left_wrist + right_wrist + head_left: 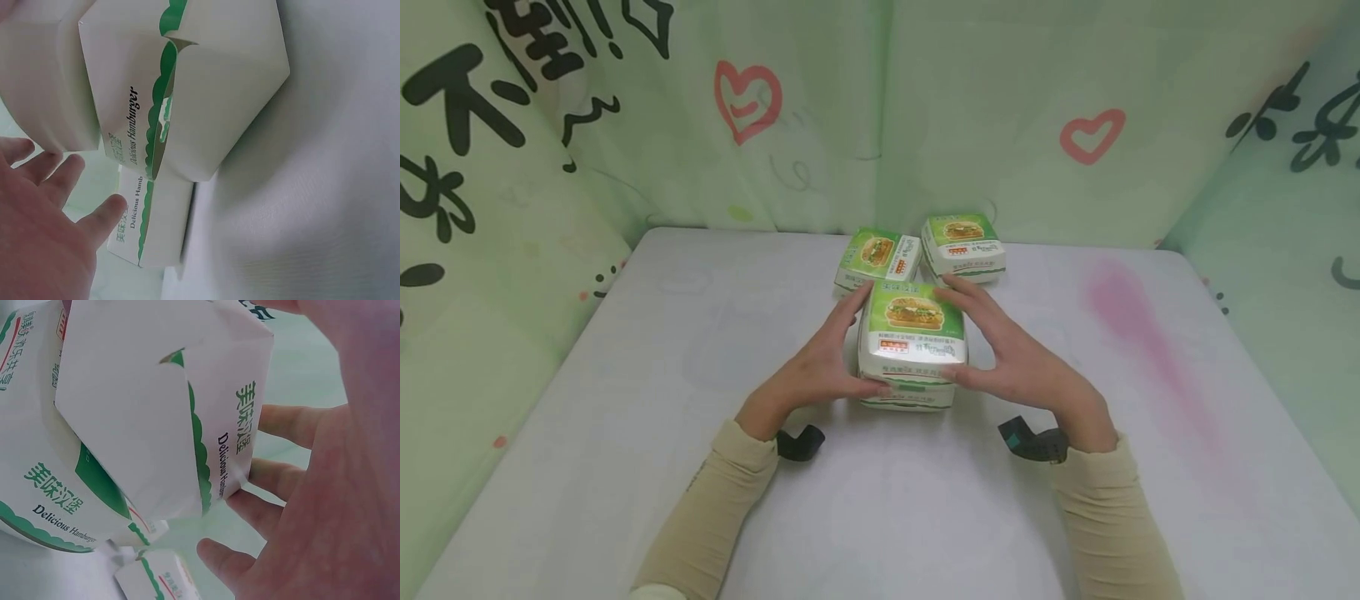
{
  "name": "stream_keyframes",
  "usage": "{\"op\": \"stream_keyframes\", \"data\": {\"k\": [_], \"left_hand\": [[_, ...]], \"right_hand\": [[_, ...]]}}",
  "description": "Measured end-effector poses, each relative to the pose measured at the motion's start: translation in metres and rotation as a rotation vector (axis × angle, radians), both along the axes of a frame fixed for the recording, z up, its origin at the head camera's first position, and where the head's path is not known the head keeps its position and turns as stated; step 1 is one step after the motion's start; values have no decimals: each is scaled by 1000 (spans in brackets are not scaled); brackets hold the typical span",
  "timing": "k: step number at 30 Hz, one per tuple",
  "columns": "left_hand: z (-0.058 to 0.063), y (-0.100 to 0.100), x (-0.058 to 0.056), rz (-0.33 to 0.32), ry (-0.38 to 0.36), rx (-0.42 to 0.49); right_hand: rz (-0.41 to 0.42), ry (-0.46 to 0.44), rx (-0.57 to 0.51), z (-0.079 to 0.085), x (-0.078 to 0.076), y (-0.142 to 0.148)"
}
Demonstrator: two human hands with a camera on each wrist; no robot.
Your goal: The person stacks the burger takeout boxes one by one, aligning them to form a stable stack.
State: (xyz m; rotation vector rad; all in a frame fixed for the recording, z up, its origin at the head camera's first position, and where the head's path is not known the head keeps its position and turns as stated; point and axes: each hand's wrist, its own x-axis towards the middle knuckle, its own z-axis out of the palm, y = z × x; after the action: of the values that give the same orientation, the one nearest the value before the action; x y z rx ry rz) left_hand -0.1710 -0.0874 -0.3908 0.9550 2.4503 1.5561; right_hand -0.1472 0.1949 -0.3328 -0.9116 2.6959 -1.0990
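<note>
A green-and-white hamburger box (pixel 912 325) sits on top of a second hamburger box (pixel 910 402), whose lower front shows beneath it in the head view. My left hand (pixel 816 367) holds the upper box at its left side, thumb in front and fingers toward the far corner. On the opposite side my right hand (pixel 1026 362) grips the same box, thumb near its front edge. In the right wrist view, fingertips touch the printed side of the upper box (pixel 131 419). The left wrist view shows the lower box (pixel 219 100) with a gap along its scalloped green flap.
Behind the stack stand two more hamburger boxes, one at back left (pixel 876 257) and one at back right (pixel 966 247). They rest on a white-covered table (pixel 700 500). A green patterned curtain (pixel 970 108) hangs along its far edge and both sides.
</note>
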Motion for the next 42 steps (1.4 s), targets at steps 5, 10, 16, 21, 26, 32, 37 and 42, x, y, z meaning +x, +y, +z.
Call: {"op": "stream_keyframes", "data": {"k": [5,10,16,21,26,32,37,42], "left_hand": [[0,-1,0,3,18,13],[0,-2,1,10,1,1],[1,-2,2,20,-19,-19],[1,-1,2,24,-27,-31],[2,-1,2,28,-32,-39],[2,-1,2,21,-38,-35],[3,-1,2,17,-39,-30],[3,0,2,17,-35,-30]], "right_hand": [[-42,0,14,3,-2,4],[-69,15,-5,7,-10,13],[-82,26,-68,4,-26,24],[-147,8,-56,1,-38,28],[-215,6,1,-1,-54,30],[-235,-3,60,-4,-79,33],[-254,-25,139,-2,-94,33],[-260,-25,176,-2,-107,32]]}}
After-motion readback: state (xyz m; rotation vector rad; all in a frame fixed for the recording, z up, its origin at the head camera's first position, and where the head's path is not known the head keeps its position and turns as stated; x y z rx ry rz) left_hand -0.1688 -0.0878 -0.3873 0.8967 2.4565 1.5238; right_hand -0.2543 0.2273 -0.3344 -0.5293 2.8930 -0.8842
